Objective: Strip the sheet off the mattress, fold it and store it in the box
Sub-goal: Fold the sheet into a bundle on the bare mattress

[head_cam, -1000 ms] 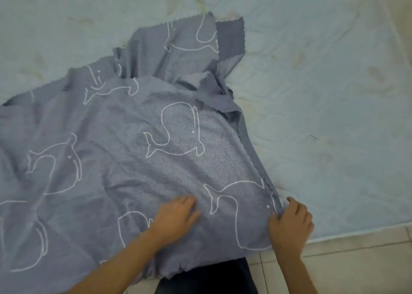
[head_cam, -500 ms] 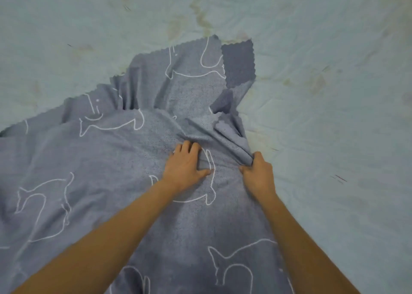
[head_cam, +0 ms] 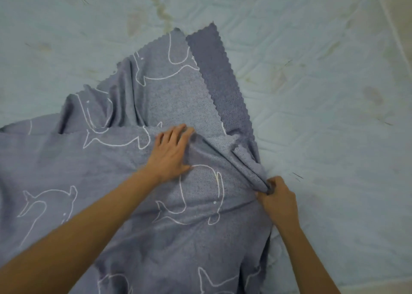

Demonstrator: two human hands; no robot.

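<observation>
The fingers point(head_cam: 274, 182) of the right hand point(head_cam: 278, 201) curl round a gathered fold of the grey whale-print sheet point(head_cam: 107, 164), pinching it at the cloth's right edge; the left hand point(head_cam: 170, 151) lies flat further in, its fingers point(head_cam: 176, 133) straight and slightly spread, pressing the cloth down, probably to anchor that layer so the gripped fold can be drawn taut without dragging the rest. The sheet lies rumpled and partly doubled on the bare pale mattress point(head_cam: 334, 81), its zigzag-cut corner turned back at the far side; no box is in view, so folding seems barely begun
</observation>
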